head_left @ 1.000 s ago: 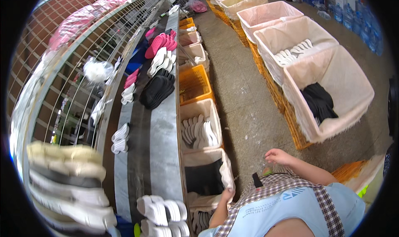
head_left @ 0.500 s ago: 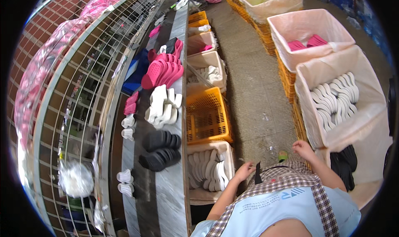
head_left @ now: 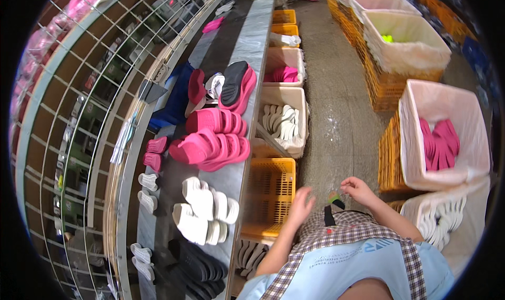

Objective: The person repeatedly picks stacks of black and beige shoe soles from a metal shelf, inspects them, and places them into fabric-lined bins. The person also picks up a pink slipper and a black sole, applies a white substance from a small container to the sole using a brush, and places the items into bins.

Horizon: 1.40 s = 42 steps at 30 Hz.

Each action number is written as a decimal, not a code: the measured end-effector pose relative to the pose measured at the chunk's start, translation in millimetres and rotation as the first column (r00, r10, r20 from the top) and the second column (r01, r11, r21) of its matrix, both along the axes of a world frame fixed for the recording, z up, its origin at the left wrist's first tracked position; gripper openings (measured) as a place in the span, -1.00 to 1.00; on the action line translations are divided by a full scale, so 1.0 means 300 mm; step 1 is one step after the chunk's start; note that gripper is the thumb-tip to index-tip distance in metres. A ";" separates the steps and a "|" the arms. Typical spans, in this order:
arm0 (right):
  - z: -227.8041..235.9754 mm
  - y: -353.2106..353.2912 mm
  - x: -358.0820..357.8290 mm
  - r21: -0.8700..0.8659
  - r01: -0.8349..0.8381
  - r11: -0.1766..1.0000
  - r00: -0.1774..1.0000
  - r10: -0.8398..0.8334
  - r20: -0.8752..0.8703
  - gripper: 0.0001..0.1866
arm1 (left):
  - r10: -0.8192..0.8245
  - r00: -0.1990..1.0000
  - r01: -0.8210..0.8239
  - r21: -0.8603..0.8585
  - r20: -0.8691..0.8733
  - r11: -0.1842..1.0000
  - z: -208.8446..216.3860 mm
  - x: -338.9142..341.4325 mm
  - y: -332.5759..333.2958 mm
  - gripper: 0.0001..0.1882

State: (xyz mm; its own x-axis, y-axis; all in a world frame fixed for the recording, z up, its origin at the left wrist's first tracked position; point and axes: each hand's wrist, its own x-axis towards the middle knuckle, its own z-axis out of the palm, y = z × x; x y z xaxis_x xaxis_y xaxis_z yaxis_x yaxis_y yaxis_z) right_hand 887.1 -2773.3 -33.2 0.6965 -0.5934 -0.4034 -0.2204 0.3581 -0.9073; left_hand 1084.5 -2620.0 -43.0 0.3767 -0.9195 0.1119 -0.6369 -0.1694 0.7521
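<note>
My left hand [head_left: 300, 206] hangs beside the empty-looking orange plastic basket [head_left: 284, 195], its fingers loosely apart and nothing in them. In front of my waist, my right hand [head_left: 360, 190] is raised with loosely bent, parted fingers and holds nothing. Rows of shoe soles lie on the grey bench at my left: pink soles [head_left: 215, 142], white soles [head_left: 202, 210] and black soles [head_left: 197, 268]. Farther along stands a black-and-pink pair [head_left: 238, 87]. Small pink pieces [head_left: 153, 152] and small white pieces [head_left: 148, 199] line the bench's far side.
Lined bins stand on both sides of the aisle floor [head_left: 331, 116]. A bin of pink soles [head_left: 441, 145] and a bin of white soles [head_left: 442, 221] are at my right. Under the bench is another bin of white soles [head_left: 281, 122]. Wire mesh [head_left: 68, 142] rises at far left.
I have moved forward along the aisle, so the bench and bins have shifted back toward me. My left hand has risen slightly; both hands remain without anything in them.
</note>
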 end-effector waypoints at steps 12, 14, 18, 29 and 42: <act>-0.054 -0.750 0.649 -0.003 -0.217 0.976 0.966 0.215 0.141 -0.85 | 0.554 0.540 -0.521 -0.265 0.634 0.812 0.597 0.788 -0.837 -0.40; -0.061 -0.851 0.763 -0.072 -0.336 0.939 0.927 0.344 0.152 -0.85 | 0.581 0.478 -0.679 -0.143 0.659 0.720 0.616 0.866 -0.877 -0.31; 0.014 -1.070 0.987 -0.128 -0.547 0.827 0.813 0.561 0.154 -0.87 | 0.525 0.489 -0.836 0.203 0.697 0.509 0.657 0.958 -0.948 -0.11; 0.242 -1.318 1.570 -0.418 -0.584 0.696 0.709 0.688 0.156 -0.32 | 0.224 0.426 -0.892 -0.366 -0.877 0.263 0.725 0.632 -0.950 -0.18; 0.301 -1.285 1.793 -0.231 -0.914 0.334 0.382 0.899 -0.213 -0.50 | -0.293 0.728 -0.681 -0.601 -0.620 -0.419 0.642 -0.163 -1.028 -0.24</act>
State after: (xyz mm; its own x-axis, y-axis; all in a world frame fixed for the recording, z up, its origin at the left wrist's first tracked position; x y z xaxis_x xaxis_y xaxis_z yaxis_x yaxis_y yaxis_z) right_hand 1425.0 -3158.9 57.0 0.8639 0.3141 -0.3936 -0.2870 -0.3352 -0.8974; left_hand 1035.7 -2928.4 149.7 0.8907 0.3712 0.2623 -0.4113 0.9039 0.1174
